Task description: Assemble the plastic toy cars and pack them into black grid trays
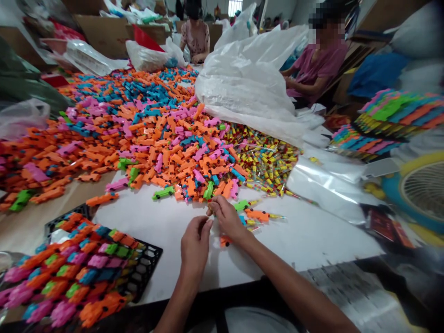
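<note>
My left hand (196,238) and my right hand (225,217) meet over the white table sheet (166,259), fingertips pinched close together. Something small sits between them, too little of it showing to name. Just right of my right hand lie an orange toy car (257,215) and a green toy car (242,205), with thin clear tubes with yellow ends beside them. Part of another orange toy car (225,241) shows by my right wrist. Beyond my fingers rises a large heap of orange, pink, blue and green toy cars (180,162).
Yellow-and-red tube pieces (267,162) are piled behind, beside a big white plastic bag (243,83). At left, a black crate (149,263) holds rows of toy cars. A fan (423,189) stands at right. Two people (321,69) sit across the table.
</note>
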Tool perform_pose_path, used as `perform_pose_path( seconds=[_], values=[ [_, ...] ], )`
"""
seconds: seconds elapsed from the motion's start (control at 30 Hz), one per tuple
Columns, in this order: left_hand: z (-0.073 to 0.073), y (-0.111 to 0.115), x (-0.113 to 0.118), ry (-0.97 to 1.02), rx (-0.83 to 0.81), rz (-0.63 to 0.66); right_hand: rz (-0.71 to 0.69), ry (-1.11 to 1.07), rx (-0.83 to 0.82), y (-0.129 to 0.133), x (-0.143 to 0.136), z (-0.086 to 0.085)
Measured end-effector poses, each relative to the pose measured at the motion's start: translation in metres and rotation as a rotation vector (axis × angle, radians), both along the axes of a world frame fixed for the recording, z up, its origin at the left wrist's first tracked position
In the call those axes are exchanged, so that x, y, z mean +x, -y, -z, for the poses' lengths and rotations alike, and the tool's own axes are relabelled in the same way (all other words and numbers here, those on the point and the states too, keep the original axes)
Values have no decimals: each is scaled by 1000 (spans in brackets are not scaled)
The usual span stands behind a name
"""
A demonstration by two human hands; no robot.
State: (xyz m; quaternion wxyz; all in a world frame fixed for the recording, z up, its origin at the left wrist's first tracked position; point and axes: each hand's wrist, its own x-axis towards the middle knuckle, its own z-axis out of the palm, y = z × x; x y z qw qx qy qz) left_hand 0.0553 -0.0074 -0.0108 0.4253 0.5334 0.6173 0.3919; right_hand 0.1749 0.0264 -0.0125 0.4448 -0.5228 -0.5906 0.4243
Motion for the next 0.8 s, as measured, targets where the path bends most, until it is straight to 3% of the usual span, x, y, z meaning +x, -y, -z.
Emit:
perform_pose_path(
  seconds=[0.17,0.3,0.4,0.57,0.7,0.8],
  values=[
    [16,-4,-1,133,-25,6,-29,-233,-40,1,-14,7],
    [27,-6,-2,63,-34,-7,33,-277,-34,-6,-3,8],
    [30,-5,-6,53,-38,-36,54,0,70,-8,17,1],
    [28,-3,-7,138,-75,-30,-282,679,304,5,21,3],
    [20,4,-13,-13,-31,-74,-341,773,298,5,13,9],
    [18,7,-21,-58,69,-143,-180,732,211,-11,13,3]
  ],
)
